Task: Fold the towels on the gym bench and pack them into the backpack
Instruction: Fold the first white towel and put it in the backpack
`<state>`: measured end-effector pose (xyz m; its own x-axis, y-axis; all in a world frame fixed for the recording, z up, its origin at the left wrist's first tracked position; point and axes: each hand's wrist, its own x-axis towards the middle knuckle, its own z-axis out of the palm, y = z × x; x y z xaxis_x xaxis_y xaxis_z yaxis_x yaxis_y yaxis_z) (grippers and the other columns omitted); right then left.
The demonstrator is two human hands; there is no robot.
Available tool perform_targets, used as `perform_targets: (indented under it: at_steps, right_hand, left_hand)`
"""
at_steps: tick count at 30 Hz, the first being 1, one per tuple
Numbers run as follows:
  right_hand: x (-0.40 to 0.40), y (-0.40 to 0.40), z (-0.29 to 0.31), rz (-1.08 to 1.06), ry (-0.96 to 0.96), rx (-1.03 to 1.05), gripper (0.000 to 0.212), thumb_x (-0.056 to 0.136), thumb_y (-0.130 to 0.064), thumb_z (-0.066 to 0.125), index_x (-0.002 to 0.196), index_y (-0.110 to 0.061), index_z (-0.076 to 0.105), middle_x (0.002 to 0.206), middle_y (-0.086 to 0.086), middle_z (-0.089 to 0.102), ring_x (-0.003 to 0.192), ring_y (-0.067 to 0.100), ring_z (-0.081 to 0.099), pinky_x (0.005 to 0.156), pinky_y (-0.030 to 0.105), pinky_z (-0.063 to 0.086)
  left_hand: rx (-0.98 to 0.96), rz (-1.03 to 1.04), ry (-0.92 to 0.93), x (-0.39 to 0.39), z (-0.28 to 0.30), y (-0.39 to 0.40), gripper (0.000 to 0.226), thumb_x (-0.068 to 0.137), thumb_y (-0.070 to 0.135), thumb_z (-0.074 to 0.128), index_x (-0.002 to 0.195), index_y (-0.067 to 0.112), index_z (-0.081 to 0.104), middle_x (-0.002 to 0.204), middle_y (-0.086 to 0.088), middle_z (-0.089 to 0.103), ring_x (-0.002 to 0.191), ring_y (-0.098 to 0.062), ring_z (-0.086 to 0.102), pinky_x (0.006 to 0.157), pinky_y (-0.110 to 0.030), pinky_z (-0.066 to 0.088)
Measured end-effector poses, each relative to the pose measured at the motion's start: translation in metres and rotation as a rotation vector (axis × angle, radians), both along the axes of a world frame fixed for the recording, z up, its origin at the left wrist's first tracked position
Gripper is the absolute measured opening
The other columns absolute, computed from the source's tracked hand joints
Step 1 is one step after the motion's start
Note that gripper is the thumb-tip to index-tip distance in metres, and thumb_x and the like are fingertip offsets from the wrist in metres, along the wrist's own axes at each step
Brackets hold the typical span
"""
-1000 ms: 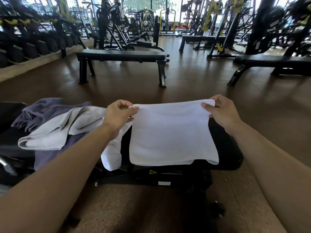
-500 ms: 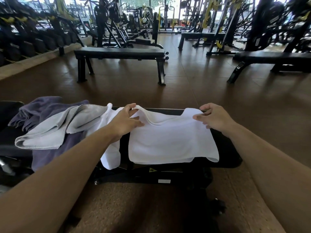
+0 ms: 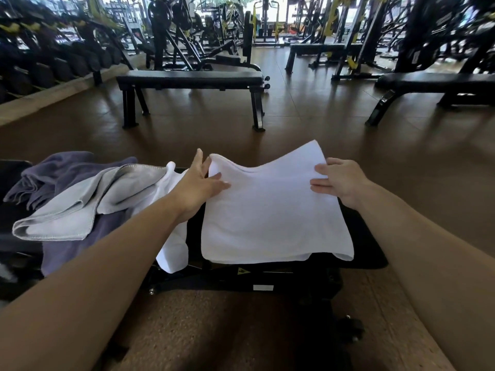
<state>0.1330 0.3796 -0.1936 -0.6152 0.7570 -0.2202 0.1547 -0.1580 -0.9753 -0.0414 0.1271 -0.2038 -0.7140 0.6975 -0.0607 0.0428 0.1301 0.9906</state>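
White towel [image 3: 273, 210] folded on the bench [image 3: 367, 253] | left hand [image 3: 199, 187] and right hand [image 3: 338, 182] flat, fingers straight, pressing its far corners | soft, light, limp, likely to sag | best taken by the edges | backpack not in sight

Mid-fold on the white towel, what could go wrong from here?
The white towel overhangs the near edge of the gym bench; it may slide off once the left hand and right hand lift. A white flap hangs beside it under the left forearm and could snag. The grey towel and purple towel crowd the left side.
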Motion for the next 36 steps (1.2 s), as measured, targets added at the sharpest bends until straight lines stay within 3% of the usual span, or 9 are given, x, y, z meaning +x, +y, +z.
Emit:
perform_targets:
  at_steps: [5, 9, 13, 16, 19, 21, 24, 32, 36]
  right_hand:
    - [0.0, 0.01, -0.009, 0.006, -0.239, 0.274, 0.083, 0.088, -0.01, 0.076, 0.157, -0.01, 0.03, 0.14, 0.006, 0.052, 0.113, 0.025, 0.061, 0.094, 0.039, 0.057]
    - [0.014, 0.012, -0.009, 0.013, -0.598, 0.501, 0.064, 0.081, -0.033, 0.081, 0.137, -0.011, 0.057, 0.122, 0.001, 0.063, 0.116, 0.026, 0.061, 0.097, 0.036, 0.051]
    - [0.021, 0.008, -0.008, 0.111, -0.702, 0.45, 0.038, 0.073, -0.043, 0.082, 0.098, -0.016, 0.073, 0.095, 0.001, 0.07, 0.082, 0.021, 0.064, 0.063, 0.029, 0.046]
    - [0.022, 0.005, -0.005, 0.111, -0.584, 0.342, 0.009, 0.079, -0.026, 0.073, 0.087, -0.023, 0.071, 0.089, 0.002, 0.069, 0.079, 0.018, 0.063, 0.063, 0.028, 0.051]
    - [0.026, 0.006, 0.002, 0.11, -0.473, 0.204, 0.022, 0.08, -0.013, 0.066, 0.1, -0.021, 0.07, 0.091, 0.003, 0.068, 0.082, 0.021, 0.064, 0.068, 0.033, 0.055]
    - [0.031, 0.008, 0.006, 0.127, -0.489, 0.167, 0.021, 0.081, -0.009, 0.063, 0.099, -0.02, 0.069, 0.084, 0.004, 0.063, 0.076, 0.021, 0.06, 0.063, 0.031, 0.052]
    - [0.036, 0.011, 0.003, 0.131, -0.528, 0.12, 0.02, 0.082, -0.015, 0.07, 0.1, -0.023, 0.066, 0.085, 0.004, 0.061, 0.076, 0.02, 0.057, 0.062, 0.03, 0.049]
    - [0.026, 0.007, -0.003, -0.124, -0.282, 0.073, 0.025, 0.089, -0.025, 0.071, 0.108, -0.009, 0.067, 0.103, 0.01, 0.071, 0.09, 0.027, 0.069, 0.079, 0.038, 0.058]
    - [0.024, 0.001, 0.022, -0.226, 0.075, -0.132, 0.024, 0.09, -0.016, 0.061, 0.113, -0.011, 0.063, 0.093, 0.006, 0.068, 0.076, 0.023, 0.065, 0.06, 0.03, 0.054]
  left_hand:
    - [-0.141, -0.066, 0.296, 0.026, 0.002, 0.013, 0.105, 0.082, 0.013, 0.083, 0.161, 0.034, 0.017, 0.163, 0.009, 0.029, 0.143, -0.009, 0.038, 0.11, -0.028, 0.037]
    - [-0.24, -0.32, 0.546, 0.076, -0.001, 0.029, 0.066, 0.081, 0.037, 0.084, 0.14, 0.032, 0.056, 0.143, 0.016, 0.054, 0.133, -0.002, 0.046, 0.111, -0.02, 0.033]
    - [-0.331, -0.579, 0.919, 0.133, -0.021, 0.043, 0.084, 0.082, 0.056, 0.076, 0.154, 0.034, 0.038, 0.163, 0.008, 0.033, 0.153, -0.011, 0.021, 0.125, -0.034, 0.017]
    - [-0.449, -0.62, 1.198, 0.155, -0.038, 0.048, 0.086, 0.091, 0.054, 0.064, 0.16, 0.03, 0.018, 0.168, 0.003, 0.018, 0.156, -0.019, 0.006, 0.128, -0.045, 0.005]
    - [-0.462, -0.513, 1.31, 0.165, -0.038, 0.055, 0.074, 0.093, 0.04, 0.066, 0.155, 0.023, 0.03, 0.153, -0.005, 0.038, 0.141, -0.029, 0.034, 0.118, -0.048, 0.033]
    - [-0.367, -0.407, 1.296, 0.163, -0.028, 0.059, 0.051, 0.093, 0.028, 0.066, 0.14, 0.019, 0.049, 0.133, -0.005, 0.054, 0.119, -0.027, 0.051, 0.092, -0.042, 0.052]
    - [-0.275, -0.397, 1.204, 0.161, -0.013, 0.058, 0.018, 0.091, 0.023, 0.062, 0.108, 0.018, 0.062, 0.107, -0.001, 0.064, 0.099, -0.023, 0.058, 0.07, -0.034, 0.045]
    - [-0.201, -0.339, 0.842, 0.164, -0.003, 0.032, 0.037, 0.097, 0.038, 0.055, 0.066, 0.027, 0.041, 0.063, 0.01, 0.048, 0.058, -0.009, 0.047, 0.054, -0.025, 0.028]
    - [-0.052, -0.186, 0.536, 0.169, -0.004, 0.026, 0.032, 0.102, 0.04, 0.045, 0.077, 0.027, 0.059, 0.075, 0.01, 0.063, 0.072, -0.008, 0.062, 0.065, -0.023, 0.049]
